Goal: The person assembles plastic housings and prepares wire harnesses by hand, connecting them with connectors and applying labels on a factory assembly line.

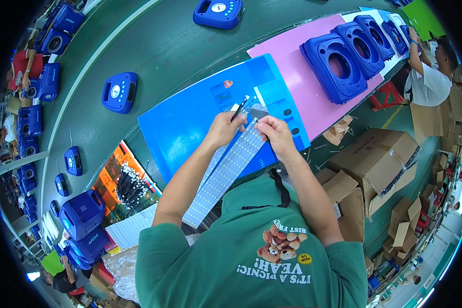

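Note:
In front of me, long white LED light panels (230,165) with rows of small dots slant from my lap up to my hands. My left hand (224,129) is closed at their upper left, with black cables (239,107) sticking up from its fingers, white connectors at their tips. My right hand (275,134) pinches a dark cable end at the panels' upper right corner; the cable hangs below that hand. Exactly how the cable meets the panel is too small to tell. Beneath lies a blue printed sheet (190,115).
Several blue speaker housings (339,69) stand on a pink sheet (292,49) to the right. A bundle of black cables (133,186) lies at left, near stacked blue speakers (82,208). Cardboard boxes (377,154) fill the right side. A person (430,77) works at far right.

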Demonstrator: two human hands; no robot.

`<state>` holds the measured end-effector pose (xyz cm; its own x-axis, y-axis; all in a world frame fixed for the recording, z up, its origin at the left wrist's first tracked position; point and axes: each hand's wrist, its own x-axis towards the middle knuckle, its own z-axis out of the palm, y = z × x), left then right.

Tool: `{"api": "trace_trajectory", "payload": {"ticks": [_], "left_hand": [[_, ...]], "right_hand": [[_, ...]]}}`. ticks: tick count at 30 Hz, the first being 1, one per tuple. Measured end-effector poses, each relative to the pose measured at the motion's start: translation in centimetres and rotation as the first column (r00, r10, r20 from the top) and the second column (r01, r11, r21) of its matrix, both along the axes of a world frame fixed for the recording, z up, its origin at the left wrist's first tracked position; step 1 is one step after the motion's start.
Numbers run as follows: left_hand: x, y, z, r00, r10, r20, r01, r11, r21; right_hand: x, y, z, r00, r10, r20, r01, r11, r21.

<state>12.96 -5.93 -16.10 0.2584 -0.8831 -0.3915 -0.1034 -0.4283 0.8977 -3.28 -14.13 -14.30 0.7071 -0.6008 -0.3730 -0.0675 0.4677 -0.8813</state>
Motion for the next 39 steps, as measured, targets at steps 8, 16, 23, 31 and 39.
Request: {"api": "trace_trajectory", "payload": {"ticks": [8,16,23,31,39], "left_hand": [[-0.8,0.4,-0.4,0.979,0.001,-0.206,-0.023,0.995,-0.101],[-1.0,0.5,0.5,0.967,0.052,-0.248,-0.071,0.995,-0.070],[-1.4,0.8,-0.9,0.979,0.090,-0.182,-0.107,0.991,-0.085],[-1.5,0.8,0.0,0.992,0.012,-0.128,-0.026,0.994,-0.108],[-0.6,0.5,-0.1,0.996,-0.073,0.048,0.079,0.988,-0.129]], "right_hand": [[1.1,1.0,-0.8,0.988,-0.074,-0.133,0.018,0.924,-0.382],[1.1,1.3,-1.2,0.935,-0.260,-0.239,0.085,0.823,-0.561],[1.4,1.5,-1.1,0.931,-0.230,-0.282,0.039,0.834,-0.551],[1.3,2.0,-1.2,0.944,-0.247,-0.217,0.083,0.818,-0.570],[1.7,1.2,-2.5,0.937,-0.236,-0.257,0.089,0.873,-0.480]]}}
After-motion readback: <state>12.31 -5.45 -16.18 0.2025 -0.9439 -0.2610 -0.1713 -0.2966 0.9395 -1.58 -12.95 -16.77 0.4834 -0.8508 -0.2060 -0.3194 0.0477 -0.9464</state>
